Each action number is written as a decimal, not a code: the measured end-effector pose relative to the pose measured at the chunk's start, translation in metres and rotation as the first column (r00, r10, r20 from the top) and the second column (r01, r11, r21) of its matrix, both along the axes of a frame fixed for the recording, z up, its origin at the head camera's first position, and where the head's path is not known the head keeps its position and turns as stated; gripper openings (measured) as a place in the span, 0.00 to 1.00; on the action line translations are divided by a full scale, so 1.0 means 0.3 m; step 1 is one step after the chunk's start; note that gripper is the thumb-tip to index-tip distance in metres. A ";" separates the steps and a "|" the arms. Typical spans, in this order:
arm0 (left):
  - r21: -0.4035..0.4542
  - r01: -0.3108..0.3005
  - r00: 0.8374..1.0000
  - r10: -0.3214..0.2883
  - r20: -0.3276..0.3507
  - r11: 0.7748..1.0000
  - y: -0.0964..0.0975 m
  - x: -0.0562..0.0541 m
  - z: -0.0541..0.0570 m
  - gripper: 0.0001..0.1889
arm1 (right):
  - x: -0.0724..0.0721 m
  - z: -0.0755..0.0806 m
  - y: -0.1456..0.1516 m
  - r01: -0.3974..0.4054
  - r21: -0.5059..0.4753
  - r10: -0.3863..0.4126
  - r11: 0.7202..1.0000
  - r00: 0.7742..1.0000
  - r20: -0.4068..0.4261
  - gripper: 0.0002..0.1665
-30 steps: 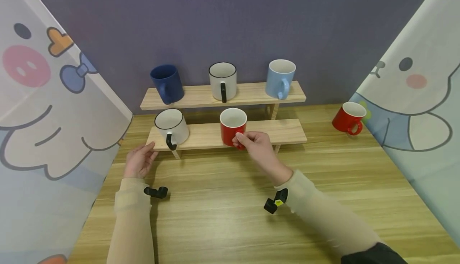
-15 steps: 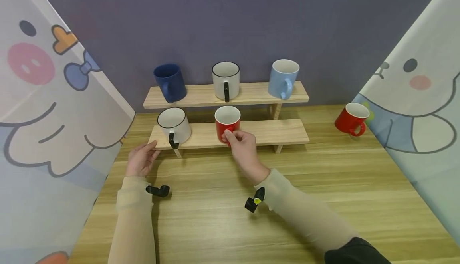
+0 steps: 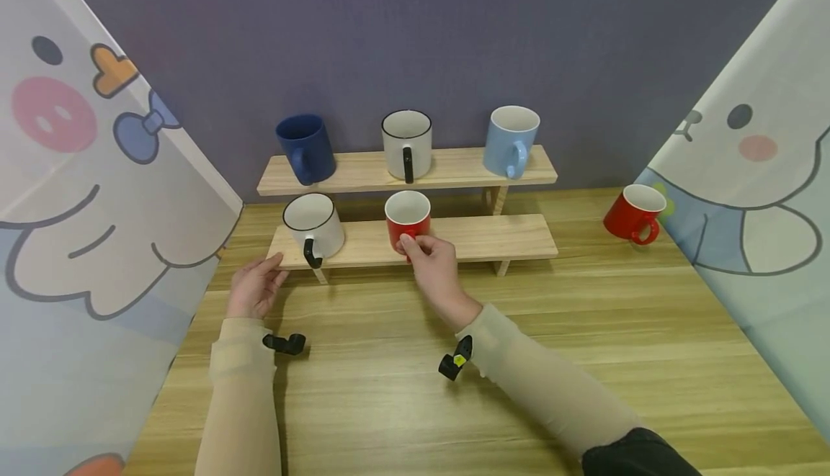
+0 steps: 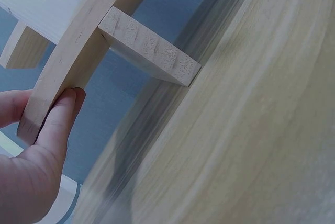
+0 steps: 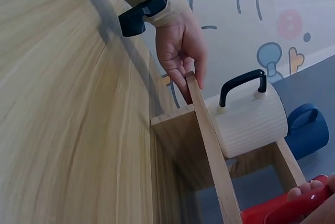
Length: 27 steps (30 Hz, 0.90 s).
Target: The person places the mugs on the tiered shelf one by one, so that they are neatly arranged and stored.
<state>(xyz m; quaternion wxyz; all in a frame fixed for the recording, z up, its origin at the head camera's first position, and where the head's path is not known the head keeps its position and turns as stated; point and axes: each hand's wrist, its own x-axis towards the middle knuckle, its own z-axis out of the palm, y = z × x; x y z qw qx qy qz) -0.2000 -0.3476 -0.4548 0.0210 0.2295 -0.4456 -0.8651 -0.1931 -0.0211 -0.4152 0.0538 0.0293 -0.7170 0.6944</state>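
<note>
My right hand (image 3: pixel 436 274) pinches the handle of a red mug (image 3: pixel 402 230) with a white inside. This mug is upright at the middle of the lower wooden shelf (image 3: pixel 496 238). In the right wrist view the handle of the red mug (image 5: pixel 298 208) lies under my fingertips. My left hand (image 3: pixel 253 290) grips the left end of the same shelf, thumb and fingers on opposite faces of the board (image 4: pixel 73 59) in the left wrist view. Beside that hand stands a white mug (image 3: pixel 318 227) with a black rim and black handle.
On the upper shelf (image 3: pixel 357 173) stand a dark blue mug (image 3: pixel 311 148), a white black-rimmed mug (image 3: pixel 397 148) and a light blue mug (image 3: pixel 506 141). A second red mug (image 3: pixel 625 217) is on the table at the right. Printed panels (image 3: pixel 58 245) flank both sides.
My right hand and the red mug have shifted left along the lower shelf, mostly in the first half second. My left hand keeps its hold on the shelf end.
</note>
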 end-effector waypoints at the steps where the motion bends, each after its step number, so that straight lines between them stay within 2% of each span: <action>1: 0.000 0.001 1.000 -0.001 -0.002 1.000 0.000 0.000 0.000 0.21 | -0.001 0.000 0.003 -0.007 0.005 0.007 1.000 1.000 -0.002 0.17; 10: -0.015 -0.017 1.000 0.018 0.006 1.000 0.007 -0.005 -0.005 0.15 | -0.006 -0.010 0.037 -0.051 0.073 0.053 0.996 0.998 -0.018 0.22; 19: -0.001 -0.011 1.000 0.011 0.001 1.000 0.004 -0.002 -0.002 0.12 | -0.006 -0.008 0.055 -0.075 0.052 0.077 0.996 0.997 -0.031 0.16; 27: -0.025 -0.005 1.000 0.005 0.018 1.000 0.005 -0.006 -0.001 0.17 | -0.003 -0.019 0.099 -0.089 0.007 0.089 0.996 0.995 -0.042 0.12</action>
